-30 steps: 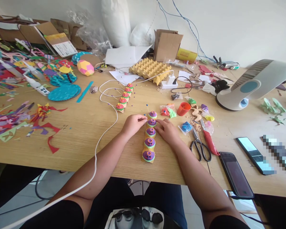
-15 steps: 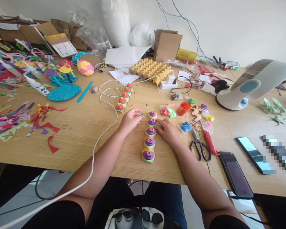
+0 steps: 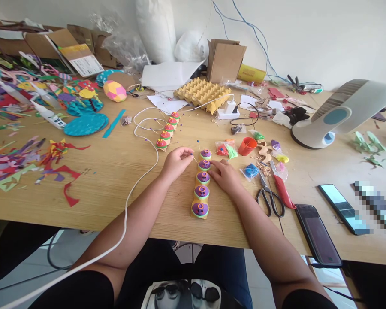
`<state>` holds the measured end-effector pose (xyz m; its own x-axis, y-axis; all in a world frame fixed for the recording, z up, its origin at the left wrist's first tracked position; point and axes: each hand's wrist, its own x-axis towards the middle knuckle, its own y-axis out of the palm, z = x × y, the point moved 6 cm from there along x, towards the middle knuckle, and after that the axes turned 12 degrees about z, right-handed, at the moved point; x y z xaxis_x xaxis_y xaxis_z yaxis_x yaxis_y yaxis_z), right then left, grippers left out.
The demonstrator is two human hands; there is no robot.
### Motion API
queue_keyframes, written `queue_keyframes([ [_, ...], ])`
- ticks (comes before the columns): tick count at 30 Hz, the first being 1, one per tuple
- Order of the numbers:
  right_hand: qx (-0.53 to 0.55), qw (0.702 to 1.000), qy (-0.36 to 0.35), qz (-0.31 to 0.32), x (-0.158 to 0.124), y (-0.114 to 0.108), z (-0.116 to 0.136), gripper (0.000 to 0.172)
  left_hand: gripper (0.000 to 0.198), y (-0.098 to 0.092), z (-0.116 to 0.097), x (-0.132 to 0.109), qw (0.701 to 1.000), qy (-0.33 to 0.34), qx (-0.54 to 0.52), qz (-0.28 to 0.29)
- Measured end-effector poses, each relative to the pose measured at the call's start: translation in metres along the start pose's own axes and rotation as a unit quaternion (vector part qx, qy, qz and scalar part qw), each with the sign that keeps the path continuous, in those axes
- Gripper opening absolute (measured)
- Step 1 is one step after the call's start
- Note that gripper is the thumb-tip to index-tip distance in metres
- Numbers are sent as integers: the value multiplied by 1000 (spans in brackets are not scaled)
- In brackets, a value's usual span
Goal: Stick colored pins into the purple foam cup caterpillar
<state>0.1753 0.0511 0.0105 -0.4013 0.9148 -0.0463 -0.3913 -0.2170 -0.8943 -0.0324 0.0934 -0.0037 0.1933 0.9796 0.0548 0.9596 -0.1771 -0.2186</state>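
Note:
A strip of egg-carton cups dressed as a caterpillar [image 3: 201, 191], with purple tops, orange rings and small dark faces, lies lengthwise in front of me. My left hand [image 3: 177, 163] is at its upper left, fingertips pinched on a thin stick with a blue ball tip [image 3: 191, 154]. The stick's lower end reaches the left side of the second cup from the far end. My right hand [image 3: 225, 175] grips that cup from the right with thumb and finger. Another blue-tipped stick [image 3: 198, 141] stands up at the far cup. Beyond lies a red and green caterpillar [image 3: 167, 132] with several such sticks along its sides.
Right of my hands are an orange cup [image 3: 247, 146], bags of coloured clay [image 3: 251, 171], scissors [image 3: 270, 198], a red-handled knife [image 3: 283, 191] and phones [image 3: 318, 234]. A white cable [image 3: 126, 206] crosses my left arm. Paper scraps [image 3: 16, 165] cover the left; a fan [image 3: 331, 116] stands right.
My left hand has shifted very slightly right, toward the purple caterpillar, with the stick in its fingers. My right hand stays in place.

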Motion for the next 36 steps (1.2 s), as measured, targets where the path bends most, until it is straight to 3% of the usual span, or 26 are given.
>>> queue_keyframes([
  [5,-2,1000,4,3,0,0,1,38,24,-1,-3,-2,1000,-19,1,-4],
  [10,0,1000,6,6,0,0,1,38,40,-2,-4,-2,999,-42,1,-12],
  [15,4,1000,4,2,0,-1,1,38,43,-7,-2,0,998,-49,-18,-39],
  [19,17,1000,3,-9,-1,-2,1,37,40,-15,-13,-2,996,8,9,-87],
  [23,67,995,-12,-66,-4,-10,2,38,35,-21,-27,-8,989,63,16,-133],
  [27,116,988,-9,-106,-5,-15,-2,39,33,-20,-31,-9,989,75,29,-125],
  [36,158,980,-15,-118,-2,-14,-11,34,30,-19,-27,-6,990,73,18,-117],
])
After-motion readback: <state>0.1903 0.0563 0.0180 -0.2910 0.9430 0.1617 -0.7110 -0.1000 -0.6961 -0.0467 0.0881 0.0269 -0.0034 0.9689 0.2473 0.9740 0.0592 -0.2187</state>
